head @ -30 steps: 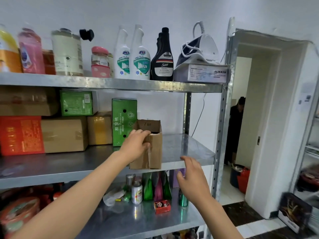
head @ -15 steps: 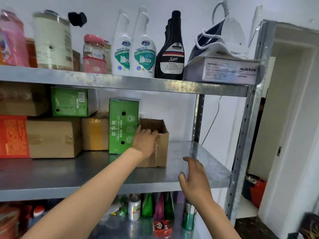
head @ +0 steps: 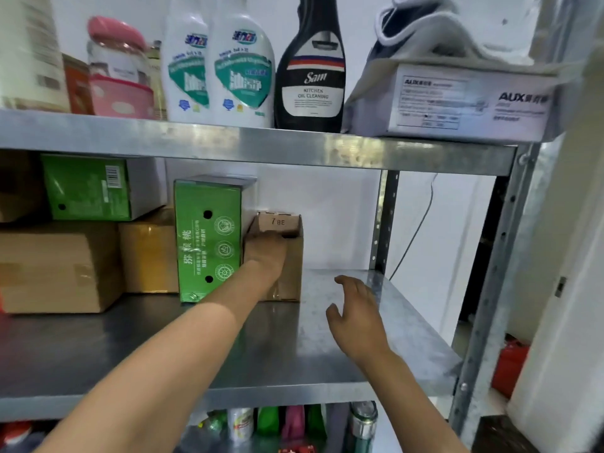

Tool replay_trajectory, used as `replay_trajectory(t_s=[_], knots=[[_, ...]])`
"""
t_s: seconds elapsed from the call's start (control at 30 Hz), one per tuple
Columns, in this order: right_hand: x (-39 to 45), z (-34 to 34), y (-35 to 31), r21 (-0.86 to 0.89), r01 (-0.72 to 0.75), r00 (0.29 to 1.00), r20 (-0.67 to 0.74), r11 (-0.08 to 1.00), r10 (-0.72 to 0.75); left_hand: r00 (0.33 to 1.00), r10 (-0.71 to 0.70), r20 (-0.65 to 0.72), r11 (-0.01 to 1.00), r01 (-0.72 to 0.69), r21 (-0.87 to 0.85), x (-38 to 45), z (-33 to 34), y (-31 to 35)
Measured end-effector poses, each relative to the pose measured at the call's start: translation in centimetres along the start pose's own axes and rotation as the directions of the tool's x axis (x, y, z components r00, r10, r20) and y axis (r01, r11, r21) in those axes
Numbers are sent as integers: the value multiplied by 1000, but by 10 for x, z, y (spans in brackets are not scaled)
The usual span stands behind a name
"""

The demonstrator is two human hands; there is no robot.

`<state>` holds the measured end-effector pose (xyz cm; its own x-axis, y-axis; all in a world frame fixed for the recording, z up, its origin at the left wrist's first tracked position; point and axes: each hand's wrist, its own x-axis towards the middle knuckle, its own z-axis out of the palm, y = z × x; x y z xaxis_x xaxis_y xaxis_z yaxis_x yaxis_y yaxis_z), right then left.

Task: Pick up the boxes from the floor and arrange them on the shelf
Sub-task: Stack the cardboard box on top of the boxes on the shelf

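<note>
While the small brown box (head: 289,256) sits at the back of the middle shelf (head: 376,354), just right of the upright green box (head: 209,238) and seemingly touching it, the left hand (head: 266,256) lies flat against the brown box's front face with fingers reaching up toward its open top edge; it presses rather than grips, and whether the fingertips hook over the rim I cannot tell. Right of the green box and nearer the shelf's front, the right hand (head: 354,313) hovers over bare metal, fingers spread and loosely curled, holding nothing. The step in hand looks like seating the brown box squarely into the row. To do it well, I would push low and centred on the face, so the open carton slides rather than tips backward, and keep it flush along the green box's side without nudging that tall, narrow box, which could topple leftward. The free hand could steady the brown box's right side to stop it skewing. Cardboard on smooth metal should slide easily, so light pressure ought to suffice. Left of the green box, other cartons (head: 58,266) already stand in the row.
</note>
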<state>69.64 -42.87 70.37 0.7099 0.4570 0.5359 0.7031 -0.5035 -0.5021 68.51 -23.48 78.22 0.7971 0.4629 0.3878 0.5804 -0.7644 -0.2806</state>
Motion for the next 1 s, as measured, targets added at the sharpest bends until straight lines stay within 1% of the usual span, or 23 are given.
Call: replay_trajectory(t_s=[0.17, 0.33, 0.43, 0.57, 0.67, 0.77, 0.87, 0.9, 0.93, 1.0], knots=[[10, -4, 21, 24, -6, 1000, 19, 1000, 6, 999, -44, -24, 996, 42, -80, 17, 17, 5], [3, -13, 34, 34, -11, 999, 33, 999, 10, 999, -51, -10, 995, 50, -86, 22, 24, 3], [-8, -24, 41, 43, -3, 1000, 26, 999, 2, 998, -51, -42, 996, 47, -78, 3, 25, 11], [-31, -35, 42, 51, -6, 999, 54, 999, 3, 1000, -14, 12, 994, 15, -104, -36, 23, 23], [-49, -47, 43, 66, 10, 997, 78, 998, -15, 996, 91, 18, 977, -86, -196, -77, 20, 40], [-74, -59, 45, 40, 24, 995, 97, 999, -28, 984, 175, -41, 937, -179, -299, -126, 12, 64], [-102, -68, 53, -5, 53, 998, 36, 999, -53, 963, 270, -4, 921, -259, -292, -171, 8, 90], [-113, -72, 58, -24, 57, 998, 27, 998, -56, 958, 286, -32, 910, -282, -304, -185, 11, 99], [-125, -76, 63, -50, 55, 998, 36, 997, -53, 950, 297, -97, 893, -312, -326, -198, 16, 106], [-147, -87, 76, -122, 44, 997, 72, 992, -36, 909, 342, -240, 846, -409, -343, -225, 24, 122]])
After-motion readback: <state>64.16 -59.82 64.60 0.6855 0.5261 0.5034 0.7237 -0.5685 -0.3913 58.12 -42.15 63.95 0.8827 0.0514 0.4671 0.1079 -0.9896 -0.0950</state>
